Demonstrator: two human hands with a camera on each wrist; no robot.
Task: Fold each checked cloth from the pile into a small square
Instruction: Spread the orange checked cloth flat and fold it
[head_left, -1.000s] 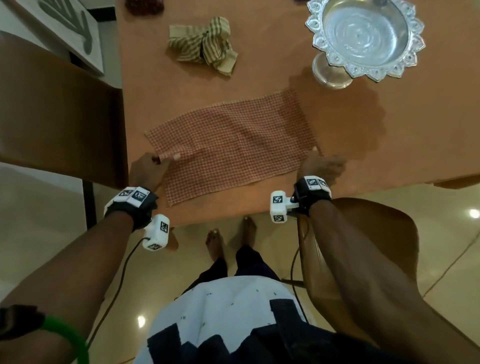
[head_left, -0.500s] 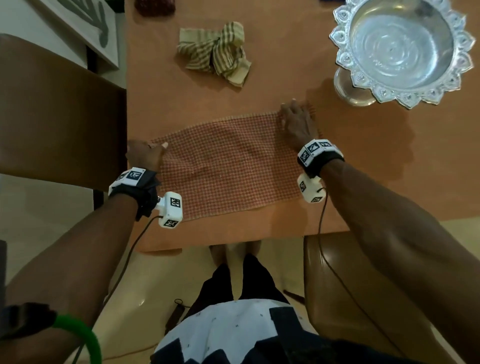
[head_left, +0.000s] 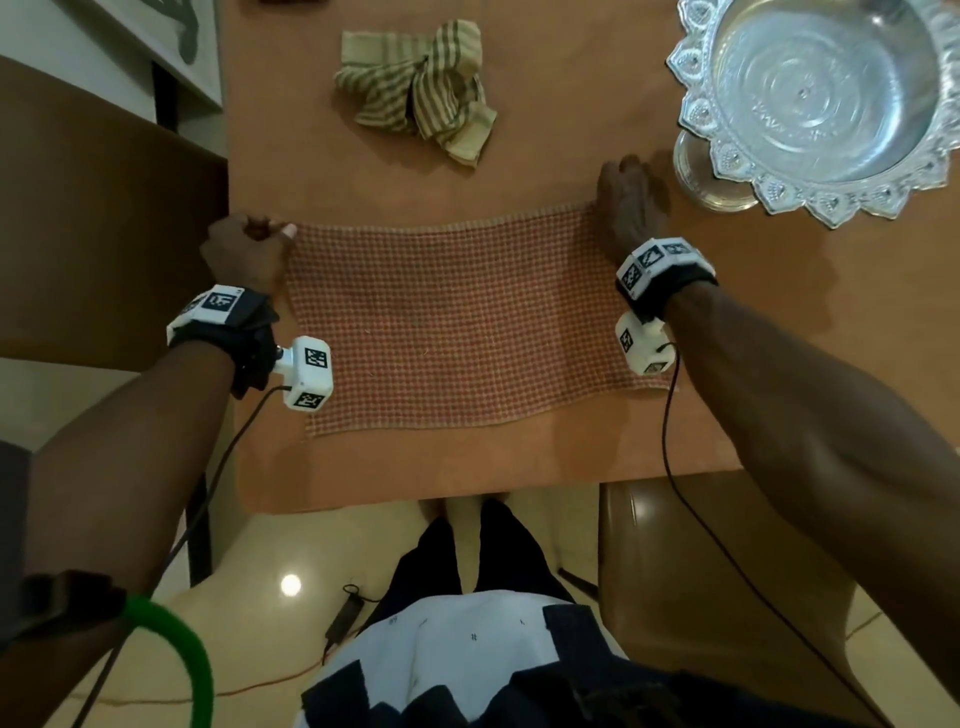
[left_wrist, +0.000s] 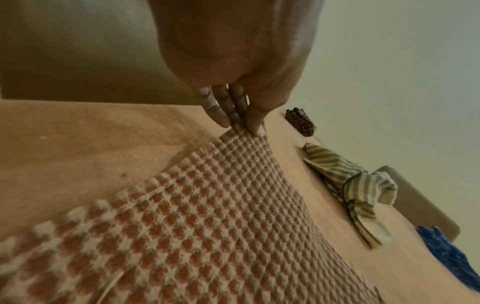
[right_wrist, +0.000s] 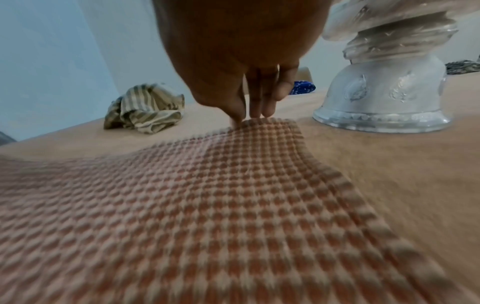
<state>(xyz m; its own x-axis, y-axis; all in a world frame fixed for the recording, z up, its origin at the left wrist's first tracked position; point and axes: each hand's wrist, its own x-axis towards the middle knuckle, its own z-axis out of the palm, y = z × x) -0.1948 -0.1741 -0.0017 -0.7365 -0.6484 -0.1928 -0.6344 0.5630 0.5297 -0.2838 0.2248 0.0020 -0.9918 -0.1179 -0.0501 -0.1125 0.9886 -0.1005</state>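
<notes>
Two hands: both at far corners of red checked cloth (head_left: 457, 322)
Hidden: right fingertips (right_wrist: 259, 107) behind raised cloth edge; blue cloth (left_wrist: 451, 255) cut off; dark object (left_wrist: 301, 123) too small to identify
Blur: near cloth smeared in right wrist view
Left hand (head_left: 244, 254): curled, thumb and fingers pinching far left corner
Right hand (head_left: 631, 205): fingers down, pinching far right corner
Cloth: flat on table (head_left: 571, 130), far edge slightly lifted
Nearby: striped cloth (head_left: 421, 88) crumpled beyond; silver bowl (head_left: 821, 98) just right of right hand
</notes>
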